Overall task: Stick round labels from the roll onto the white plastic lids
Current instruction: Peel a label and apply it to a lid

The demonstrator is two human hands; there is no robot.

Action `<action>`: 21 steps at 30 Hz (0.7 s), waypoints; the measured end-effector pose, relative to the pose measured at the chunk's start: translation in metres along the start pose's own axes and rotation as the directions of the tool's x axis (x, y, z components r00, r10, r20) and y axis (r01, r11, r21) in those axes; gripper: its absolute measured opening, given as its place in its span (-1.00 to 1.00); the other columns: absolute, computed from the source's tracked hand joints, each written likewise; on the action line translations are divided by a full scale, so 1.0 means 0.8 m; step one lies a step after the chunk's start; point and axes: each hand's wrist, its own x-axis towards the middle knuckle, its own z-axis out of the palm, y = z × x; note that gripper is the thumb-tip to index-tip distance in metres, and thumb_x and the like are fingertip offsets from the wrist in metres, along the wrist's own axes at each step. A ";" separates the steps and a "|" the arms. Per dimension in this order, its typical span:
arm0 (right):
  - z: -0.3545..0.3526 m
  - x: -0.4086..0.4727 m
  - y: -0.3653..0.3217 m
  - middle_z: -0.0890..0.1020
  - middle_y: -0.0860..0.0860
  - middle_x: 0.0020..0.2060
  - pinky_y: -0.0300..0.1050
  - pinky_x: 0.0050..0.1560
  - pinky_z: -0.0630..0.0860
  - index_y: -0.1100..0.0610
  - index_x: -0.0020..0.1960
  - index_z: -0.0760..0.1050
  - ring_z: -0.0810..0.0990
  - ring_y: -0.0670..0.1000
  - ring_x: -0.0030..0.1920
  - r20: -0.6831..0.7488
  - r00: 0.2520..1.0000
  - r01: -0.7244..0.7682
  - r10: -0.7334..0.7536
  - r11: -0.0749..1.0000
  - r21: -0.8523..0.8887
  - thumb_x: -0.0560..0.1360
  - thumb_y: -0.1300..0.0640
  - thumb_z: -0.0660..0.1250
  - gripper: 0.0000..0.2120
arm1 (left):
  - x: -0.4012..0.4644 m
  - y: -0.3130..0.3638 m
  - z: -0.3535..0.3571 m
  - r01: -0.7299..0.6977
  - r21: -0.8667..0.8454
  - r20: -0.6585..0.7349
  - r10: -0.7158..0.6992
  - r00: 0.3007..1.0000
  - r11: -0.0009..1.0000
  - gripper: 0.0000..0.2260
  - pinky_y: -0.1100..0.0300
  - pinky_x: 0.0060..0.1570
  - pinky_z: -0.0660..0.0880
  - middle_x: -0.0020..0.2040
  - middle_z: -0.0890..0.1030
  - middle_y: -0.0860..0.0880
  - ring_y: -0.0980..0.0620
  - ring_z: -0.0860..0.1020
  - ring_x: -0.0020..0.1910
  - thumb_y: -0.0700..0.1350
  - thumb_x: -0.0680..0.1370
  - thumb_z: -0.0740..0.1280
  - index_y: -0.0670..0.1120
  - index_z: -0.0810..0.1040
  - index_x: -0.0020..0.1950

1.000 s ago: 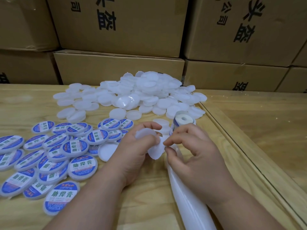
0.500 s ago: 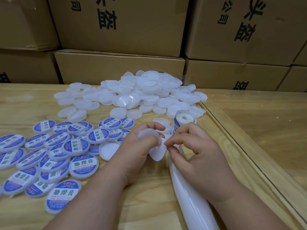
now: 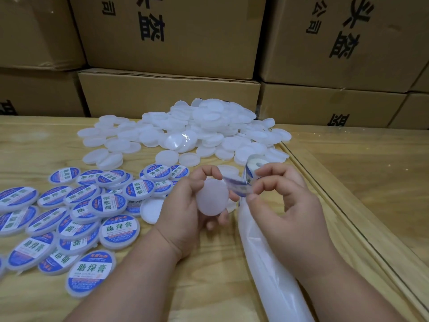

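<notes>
My left hand (image 3: pixel 185 217) grips a plain white lid (image 3: pixel 212 197), its flat top facing me, above the table. My right hand (image 3: pixel 287 203) pinches a blue and white round label (image 3: pixel 239 188) by its edge, just right of the lid and close to its rim. The label roll (image 3: pixel 253 168) stands behind my right fingers. Its empty white backing strip (image 3: pixel 267 263) trails toward me under my right wrist. A pile of plain white lids (image 3: pixel 204 131) lies further back. Labelled lids (image 3: pixel 76 212) are spread out at the left.
Stacked cardboard boxes (image 3: pixel 169 96) wall off the back of the wooden table (image 3: pixel 209 287). A raised wooden edge (image 3: pixel 343 205) runs diagonally at the right, with a glass-covered surface (image 3: pixel 371 173) beyond it. One bare lid (image 3: pixel 153 209) lies upside down beside my left hand.
The label has come off the backing and is now held free in my right fingers. My left hand has turned the lid so its top faces me.
</notes>
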 end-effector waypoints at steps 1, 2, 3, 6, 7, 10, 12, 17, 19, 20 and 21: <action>-0.001 0.002 0.000 0.56 -0.22 0.10 -0.23 0.22 0.39 0.00 -0.23 0.61 0.51 -0.13 0.29 0.012 0.996 -0.084 0.083 0.992 0.091 0.34 0.05 0.41 -0.96 | 0.001 -0.001 0.001 -0.006 0.014 0.000 0.006 1.000 1.000 -0.73 0.11 -0.45 0.07 -0.19 0.63 -0.25 -0.10 0.46 -0.47 -0.05 0.40 0.10 -0.05 0.45 0.03; -0.002 0.004 0.002 0.57 -0.22 0.16 -0.21 0.26 0.37 0.05 -0.23 0.63 0.50 -0.18 0.31 0.043 0.987 -0.160 0.155 0.973 0.167 0.35 0.06 0.40 -0.92 | 0.001 -0.002 0.001 -0.009 0.028 0.008 0.008 1.000 1.000 -0.74 0.14 -0.47 0.11 -0.16 0.65 -0.24 -0.12 0.49 -0.45 -0.05 0.42 0.10 -0.04 0.46 0.04; -0.003 0.005 0.004 0.56 -0.21 0.22 -0.19 0.29 0.36 0.11 -0.23 0.65 0.49 -0.23 0.32 0.078 0.975 -0.221 0.209 0.951 0.215 0.36 0.08 0.39 -0.88 | 0.001 -0.002 0.002 -0.007 0.041 0.021 0.006 1.000 0.999 -0.75 0.15 -0.47 0.15 -0.12 0.66 -0.23 -0.13 0.52 -0.40 -0.05 0.45 0.12 -0.02 0.48 0.05; -0.005 0.007 0.010 0.53 -0.19 0.32 -0.16 0.35 0.35 0.17 -0.27 0.66 0.42 -0.35 0.35 0.156 0.942 -0.328 0.297 0.913 0.244 0.48 0.23 0.42 -0.84 | 0.000 0.001 0.005 0.017 0.070 0.041 -0.020 0.999 0.997 -0.75 0.13 -0.44 0.24 0.03 0.68 -0.27 -0.14 0.57 -0.28 -0.01 0.50 0.16 0.03 0.58 0.05; -0.004 0.006 0.012 0.51 -0.21 0.34 -0.18 0.35 0.34 0.15 -0.29 0.66 0.40 -0.37 0.36 0.168 0.935 -0.346 0.312 0.907 0.239 0.50 0.29 0.41 -0.79 | -0.001 0.001 0.005 0.023 0.069 0.043 -0.026 0.999 0.997 -0.74 0.13 -0.44 0.25 0.08 0.66 -0.30 -0.15 0.57 -0.27 0.01 0.51 0.16 0.05 0.62 0.03; -0.001 0.007 0.014 0.49 -0.27 0.33 -0.31 0.28 0.30 0.11 -0.29 0.68 0.32 -0.40 0.41 0.192 0.917 -0.387 0.349 0.896 0.216 0.48 0.28 0.39 -0.79 | -0.002 0.004 0.006 0.038 0.048 0.052 -0.040 0.998 0.998 -0.69 0.14 -0.44 0.24 0.13 0.64 -0.35 -0.15 0.56 -0.29 0.04 0.50 0.13 0.02 0.62 0.03; 0.001 0.008 0.015 0.59 -0.26 0.24 -0.36 0.28 0.28 0.13 -0.29 0.68 0.28 -0.45 0.40 0.202 0.912 -0.396 0.356 0.894 0.210 0.49 0.26 0.40 -0.80 | -0.001 0.005 0.007 0.045 0.062 0.058 -0.049 0.997 0.997 -0.67 0.14 -0.45 0.23 0.10 0.66 -0.32 -0.15 0.56 -0.31 0.01 0.46 0.12 -0.04 0.56 0.09; 0.003 0.009 0.017 0.66 -0.26 0.14 -0.32 0.32 0.27 0.13 -0.29 0.70 0.28 -0.46 0.39 0.206 0.903 -0.418 0.378 0.884 0.210 0.51 0.27 0.41 -0.78 | 0.000 0.005 0.010 0.062 0.120 0.074 -0.072 0.995 0.991 -0.66 0.13 -0.45 0.23 0.02 0.69 -0.22 -0.13 0.54 -0.33 -0.09 0.37 0.14 -0.05 0.52 0.09; 0.003 0.009 0.019 0.66 -0.21 0.18 -0.27 0.36 0.27 0.12 -0.27 0.71 0.29 -0.45 0.40 0.208 0.900 -0.423 0.384 0.883 0.201 0.51 0.25 0.40 -0.79 | 0.001 0.005 0.011 0.067 0.128 0.073 -0.077 0.994 0.989 -0.65 0.14 -0.44 0.24 0.01 0.70 -0.21 -0.13 0.54 -0.34 -0.11 0.35 0.15 -0.04 0.53 0.09; 0.003 0.009 0.020 0.67 -0.19 0.18 -0.25 0.38 0.26 0.12 -0.26 0.72 0.29 -0.44 0.40 0.211 0.898 -0.426 0.386 0.883 0.198 0.51 0.25 0.40 -0.79 | 0.001 0.005 0.011 0.067 0.132 0.073 -0.077 0.994 0.989 -0.66 0.14 -0.44 0.25 0.02 0.70 -0.20 -0.13 0.55 -0.34 -0.11 0.35 0.16 -0.04 0.53 0.09; 0.002 0.009 0.020 0.68 -0.20 0.16 -0.24 0.39 0.25 0.12 -0.26 0.72 0.29 -0.44 0.39 0.214 0.897 -0.426 0.386 0.883 0.195 0.51 0.24 0.41 -0.79 | 0.001 0.005 0.011 0.065 0.139 0.073 -0.076 0.994 0.988 -0.66 0.15 -0.44 0.26 0.02 0.70 -0.20 -0.13 0.55 -0.34 -0.12 0.35 0.17 -0.03 0.54 0.08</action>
